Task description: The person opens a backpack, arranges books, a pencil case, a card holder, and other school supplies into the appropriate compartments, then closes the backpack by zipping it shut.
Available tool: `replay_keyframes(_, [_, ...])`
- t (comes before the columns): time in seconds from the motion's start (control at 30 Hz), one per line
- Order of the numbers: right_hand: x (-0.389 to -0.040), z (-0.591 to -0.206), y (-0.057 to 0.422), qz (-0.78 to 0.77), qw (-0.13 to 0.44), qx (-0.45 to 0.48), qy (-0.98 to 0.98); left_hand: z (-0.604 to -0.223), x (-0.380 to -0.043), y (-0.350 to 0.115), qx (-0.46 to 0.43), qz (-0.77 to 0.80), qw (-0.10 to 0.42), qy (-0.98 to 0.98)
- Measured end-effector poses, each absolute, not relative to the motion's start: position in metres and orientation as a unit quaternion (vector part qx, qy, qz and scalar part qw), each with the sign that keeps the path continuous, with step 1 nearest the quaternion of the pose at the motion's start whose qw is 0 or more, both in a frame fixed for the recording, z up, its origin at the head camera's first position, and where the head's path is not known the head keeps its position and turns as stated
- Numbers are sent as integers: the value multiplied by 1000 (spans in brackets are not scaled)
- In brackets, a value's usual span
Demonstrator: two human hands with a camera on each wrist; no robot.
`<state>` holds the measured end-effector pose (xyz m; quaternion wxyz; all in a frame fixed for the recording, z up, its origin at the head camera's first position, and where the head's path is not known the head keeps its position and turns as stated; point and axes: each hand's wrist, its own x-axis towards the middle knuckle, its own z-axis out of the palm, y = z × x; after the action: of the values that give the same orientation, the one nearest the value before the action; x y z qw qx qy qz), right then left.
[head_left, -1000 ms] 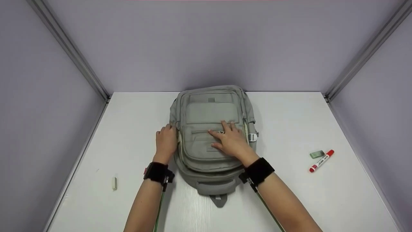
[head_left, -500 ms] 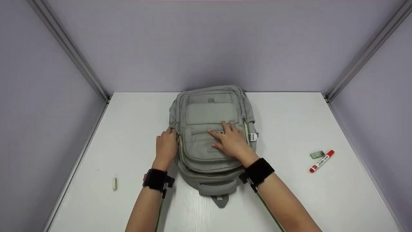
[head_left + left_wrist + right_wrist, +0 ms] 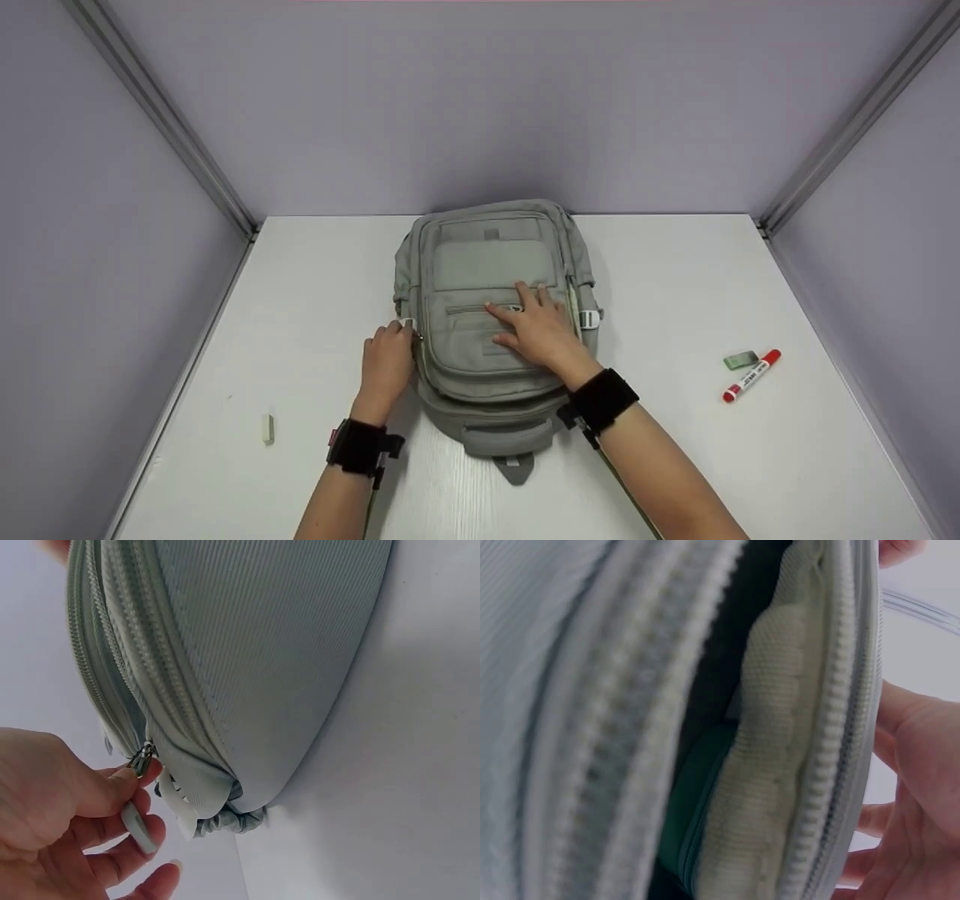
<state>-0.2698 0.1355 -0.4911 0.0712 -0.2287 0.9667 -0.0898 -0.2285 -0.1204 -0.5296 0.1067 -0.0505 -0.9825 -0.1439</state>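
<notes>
A grey-green backpack (image 3: pixel 491 264) lies on the table with its front panel up and its carry handle (image 3: pixel 508 439) towards me. At its left side, my left hand (image 3: pixel 387 361) pinches a metal zipper pull (image 3: pixel 141 760) between thumb and forefinger; a fabric tab (image 3: pixel 138 828) hangs by the other fingers. Zipper teeth stand apart on the stretch nearer me. My right hand (image 3: pixel 541 330) rests with spread fingers on the front panel, near a short horizontal zipper. Through the gaping side in the right wrist view, a dark green item (image 3: pixel 697 799) shows inside, its kind unclear.
To the right on the white table (image 3: pixel 660 465) lie a red-and-white marker (image 3: pixel 751 376) and a small green block (image 3: pixel 741 360). A small pale block (image 3: pixel 268 429) lies at the left. Grey panels stand behind and on both sides.
My left hand has slid towards me along the backpack's left side with the zipper pull, uncovering a pale buckle there. My right hand has stayed in place.
</notes>
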Motion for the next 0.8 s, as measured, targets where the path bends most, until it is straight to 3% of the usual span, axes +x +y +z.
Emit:
replay_keyframes(0.43, [-270, -489, 135, -90, 86, -228, 966, -519, -210, -121, -78, -126, 99, -984])
replay_keyframes(0.8, [-267, -494, 134, -86, 55, -229, 968, -515, -182, -114, -127, -39, 102, -986])
